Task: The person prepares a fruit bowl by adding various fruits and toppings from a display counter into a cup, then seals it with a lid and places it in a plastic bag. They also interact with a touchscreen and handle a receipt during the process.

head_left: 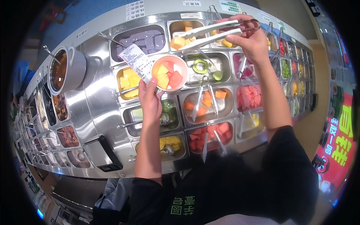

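Cup (183, 71) of cut fruit, pale and round, is above the trays, grasped by the left hand (150, 101), whose thumb lies against its outer wall. Red chunks (175, 79) and yellow chunks (162, 80) sit inside it. A printed paper slip (134, 58) sticks up beside the cup, its lower end at the left thumb. The right hand (249, 41) grips white-armed tongs (210, 27), their arms parted and pointing left. A yellow-orange piece (177, 43) shows at their tips; I cannot tell whether it is pinched there or lies in the tray behind.

Just right of the cup is a green ring-shaped slice (200, 66) in a metal tray; to the left are yellow cubes (129, 78), and up and left, grey-purple blocks (144, 39). Nearer the body, a second pair of tongs (197, 102) rests over orange cubes (206, 98), with red cubes (223, 128) beyond. Farther left, a white pot (78, 65) of dark amber liquid stands on the metal counter (95, 75).
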Available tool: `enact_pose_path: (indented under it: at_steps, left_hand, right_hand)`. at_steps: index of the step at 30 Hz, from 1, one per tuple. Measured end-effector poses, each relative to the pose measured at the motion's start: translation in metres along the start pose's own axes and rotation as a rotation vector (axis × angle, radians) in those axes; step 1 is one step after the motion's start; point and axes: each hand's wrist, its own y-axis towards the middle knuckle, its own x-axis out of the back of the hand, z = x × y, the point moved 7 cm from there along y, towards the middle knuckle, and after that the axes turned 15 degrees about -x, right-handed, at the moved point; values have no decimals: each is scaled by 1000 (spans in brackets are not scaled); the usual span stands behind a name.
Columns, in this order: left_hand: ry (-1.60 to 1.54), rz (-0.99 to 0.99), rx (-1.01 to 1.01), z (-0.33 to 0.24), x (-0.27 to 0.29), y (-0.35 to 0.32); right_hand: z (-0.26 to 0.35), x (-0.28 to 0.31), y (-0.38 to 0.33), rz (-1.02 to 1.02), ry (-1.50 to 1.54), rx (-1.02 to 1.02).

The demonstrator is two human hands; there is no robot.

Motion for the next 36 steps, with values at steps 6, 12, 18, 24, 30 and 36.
enact_pose_path:
  at_steps: [6, 12, 18, 24, 30, 36]
  left_hand:
    - [-10, 27, -56, 4, -12, 3]
    - [-84, -6, -41, -10, -6, -11]
    - [95, 40, -92, -16, 0, -30]
    - [55, 103, -130, -28, 9, -59]
    - [54, 98, -110, -31, 9, -68]
    - [30, 105, -94, -40, -16, -77]
  right_hand:
    - [3, -32, -26, 81, -94, -179]
    - [-2, 54, 14, -278, -212, 1]
    - [-55, 13, 102, -493, -910, -397]
    - [-140, -32, 159, -403, -902, -676]
    - [-115, -9, 81, -402, -842, -573]
    - [-134, 71, -88, -613, -903, -567]
